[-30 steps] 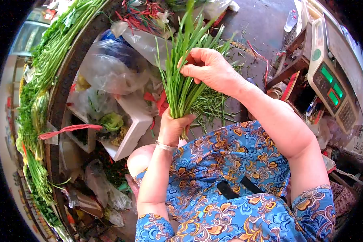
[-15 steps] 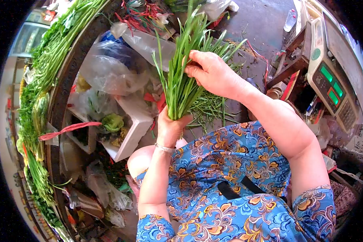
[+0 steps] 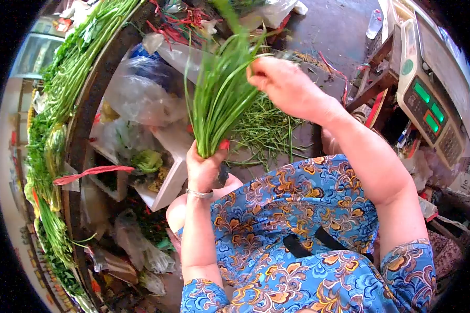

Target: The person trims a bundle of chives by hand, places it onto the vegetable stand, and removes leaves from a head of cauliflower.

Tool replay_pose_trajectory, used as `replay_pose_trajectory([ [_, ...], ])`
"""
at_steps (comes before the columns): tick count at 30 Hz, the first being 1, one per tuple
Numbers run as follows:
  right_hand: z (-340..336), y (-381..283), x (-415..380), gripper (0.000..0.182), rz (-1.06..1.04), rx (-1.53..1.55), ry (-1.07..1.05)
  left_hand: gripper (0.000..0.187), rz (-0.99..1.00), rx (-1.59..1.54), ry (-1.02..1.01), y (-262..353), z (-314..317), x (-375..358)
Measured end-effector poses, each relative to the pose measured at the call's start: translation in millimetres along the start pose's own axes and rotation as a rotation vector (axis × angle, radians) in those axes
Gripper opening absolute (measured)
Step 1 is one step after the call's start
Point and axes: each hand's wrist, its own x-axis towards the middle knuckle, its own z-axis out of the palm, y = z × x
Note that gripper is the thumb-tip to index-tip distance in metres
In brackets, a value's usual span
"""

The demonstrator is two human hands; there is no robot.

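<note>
Left hand [image 3: 201,169]: wrapped round base of greens [image 3: 215,104]
Right hand [image 3: 284,83]: curled at their right edge, cannot tell grip
Handling: firm base, light touch above likely best

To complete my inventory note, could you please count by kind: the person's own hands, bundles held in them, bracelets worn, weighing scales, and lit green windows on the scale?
Hands, left hand and right hand: 2
Held green bundle: 1
Bracelet: 1
Scale: 1
Lit green windows: 3
Total: 8
</note>
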Motion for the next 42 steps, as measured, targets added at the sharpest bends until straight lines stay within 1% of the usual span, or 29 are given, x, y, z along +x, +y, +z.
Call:
replay_pose_trajectory([
  [1,-5,-2,1,0.020,0.124,0.082,0.026,0.032,0.006,0.005,0.003,3,-3,0],
  [3,-8,6,-1,0.019,0.186,0.261,0.128,0.029,-0.128,0.063,0.007,10,-11,0],
  [5,-12,4,-4,0.016,0.302,0.454,0.203,0.028,-0.120,0.042,0.022,9,-16,1],
  [6,-13,7,-6,0.020,0.366,0.532,0.215,0.027,-0.120,0.015,0.026,6,-18,1],
  [8,-20,7,-7,0.027,0.488,0.476,0.135,0.027,-0.145,-0.022,0.031,4,-21,2],
  [10,-27,6,-8,0.033,0.574,0.332,-0.064,0.027,-0.113,-0.012,0.031,5,-19,2],
  [11,-26,1,-10,0.036,0.585,0.300,-0.058,0.027,-0.115,-0.024,0.013,5,-20,2],
  [12,-25,5,-10,0.033,0.534,0.146,-0.077,0.027,-0.111,-0.023,0.007,6,-18,2],
  [14,-21,8,-13,0.028,0.327,0.102,0.012,0.027,-0.127,-0.056,0.008,7,-16,0],
  [15,-21,7,-12,0.028,0.328,0.102,0.016,0.027,-0.123,-0.061,-0.014,4,-17,0],
  [17,-20,4,-10,0.020,0.190,0.155,0.106,0.026,-0.110,-0.055,-0.025,5,-14,-1],
  [18,-21,1,-9,0.020,0.192,0.155,0.110,0.026,-0.096,-0.054,-0.032,6,-13,-1],
  [20,-21,-9,-7,0.014,0.115,0.313,0.184,0.025,-0.103,-0.039,-0.038,6,-12,-1],
  [21,-19,-10,-7,0.008,0.041,0.329,0.246,0.025,-0.110,-0.027,-0.042,6,-12,-1],
  [22,-19,-13,-6,0.008,0.043,0.328,0.247,0.025,-0.112,-0.026,-0.044,6,-11,-1],
  [24,-23,-19,-3,0.009,-0.182,0.221,0.335,0.025,-0.116,-0.024,-0.058,5,-10,-1],
  [25,-20,-17,0,0.014,-0.262,0.167,0.344,0.025,-0.118,-0.022,-0.061,5,-9,-1],
  [26,-18,-18,1,0.021,-0.332,0.150,0.297,0.025,-0.126,-0.004,-0.071,5,-8,-2],
  [28,-9,-19,-3,0.027,-0.347,-0.075,0.184,0.026,-0.133,0.018,-0.088,8,-6,-3],
  [29,-1,-19,-9,0.028,-0.304,-0.212,0.082,0.027,-0.139,-0.014,-0.139,13,-5,-5],
  [30,4,-18,-14,0.027,-0.297,-0.270,0.009,0.029,-0.146,-0.045,-0.187,18,-3,-6],
  [31,5,-19,-17,0.026,-0.306,-0.274,-0.028,0.033,-0.184,-0.182,-0.161,21,2,-8],
  [32,5,-21,-18,0.025,-0.317,-0.276,-0.065,0.033,-0.184,-0.178,-0.159,17,-1,-6],
  [34,6,-24,-16,0.025,-0.343,-0.281,-0.039,0.034,-0.189,-0.335,-0.216,7,-8,-4],
  [35,5,-24,-17,0.025,-0.346,-0.283,-0.035,0.033,-0.239,-0.311,-0.177,7,-7,-5],
  [36,4,-24,-17,0.025,-0.347,-0.287,-0.030,0.033,-0.237,-0.309,-0.173,6,-10,-5],
  [37,3,-24,-17,0.041,-0.315,-0.267,-0.098,0.032,-0.255,-0.340,-0.216,3,-13,-4],
  [38,3,-25,-17,0.041,-0.316,-0.267,-0.099,0.032,-0.273,-0.372,-0.260,2,-15,-4],
  [42,3,-26,-18,0.041,-0.331,-0.241,-0.085,0.031,-0.267,-0.352,-0.278,-3,-19,-3],
])
